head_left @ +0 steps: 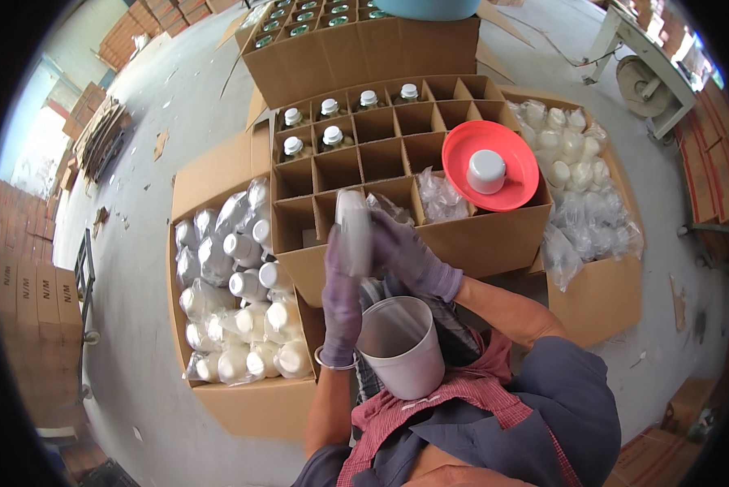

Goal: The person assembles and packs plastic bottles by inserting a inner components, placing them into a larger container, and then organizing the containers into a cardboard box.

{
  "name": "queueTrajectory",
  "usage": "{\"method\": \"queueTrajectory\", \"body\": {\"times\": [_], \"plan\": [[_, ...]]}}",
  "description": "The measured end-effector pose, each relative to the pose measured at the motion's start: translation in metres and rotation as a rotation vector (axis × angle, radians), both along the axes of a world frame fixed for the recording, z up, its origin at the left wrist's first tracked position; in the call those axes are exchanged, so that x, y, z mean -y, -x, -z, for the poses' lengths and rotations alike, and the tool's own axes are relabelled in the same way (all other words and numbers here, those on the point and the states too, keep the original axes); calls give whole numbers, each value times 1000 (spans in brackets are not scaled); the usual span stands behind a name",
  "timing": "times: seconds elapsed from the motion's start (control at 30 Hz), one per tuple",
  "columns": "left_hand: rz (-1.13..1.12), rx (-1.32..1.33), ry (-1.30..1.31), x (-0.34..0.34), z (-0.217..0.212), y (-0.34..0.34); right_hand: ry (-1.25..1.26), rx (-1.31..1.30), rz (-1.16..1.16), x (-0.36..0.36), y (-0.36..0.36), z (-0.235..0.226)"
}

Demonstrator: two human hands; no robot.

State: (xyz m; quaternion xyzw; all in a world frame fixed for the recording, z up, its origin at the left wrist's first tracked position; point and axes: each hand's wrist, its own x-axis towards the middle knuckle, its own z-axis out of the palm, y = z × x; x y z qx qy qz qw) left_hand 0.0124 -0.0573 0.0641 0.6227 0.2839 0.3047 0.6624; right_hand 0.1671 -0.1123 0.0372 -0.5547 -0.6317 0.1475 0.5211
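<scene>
While both purple-gloved hands, left hand [342, 300] and right hand [409, 256], close around the white plastic bottle [353, 230] above the divided cardboard carton [356, 89]'s near row, keep it upright, squarely over 1 cell.

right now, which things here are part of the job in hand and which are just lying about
In hand: left hand and right hand on a white bottle; divided box; bagged bottles; tub.

Lying about: red bowl, machine, brick stacks.
</scene>
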Motion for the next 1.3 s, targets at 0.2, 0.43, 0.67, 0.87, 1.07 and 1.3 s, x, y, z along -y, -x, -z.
{"method": "queueTrajectory", "body": {"times": [0.2,0.43,0.67,0.87,1.07,1.3], "plan": [[180,-149,-1260,-34,16,2,289,59,-318,-10,-81,23],[632,-367,-352,-20,15,11,928,904,544,-98,-154,20],[514,-220,-223,-36,22,-4,614,995,357,-263,-152,19],[511,-264,-91,-46,31,-6,910,794,194,-309,-164,59],[270,-102,-62,-50,37,-8,456,732,329,-250,-156,-34],[-68,508,345,-94,34,-46,-138,296,251,-97,-125,-83]]}}
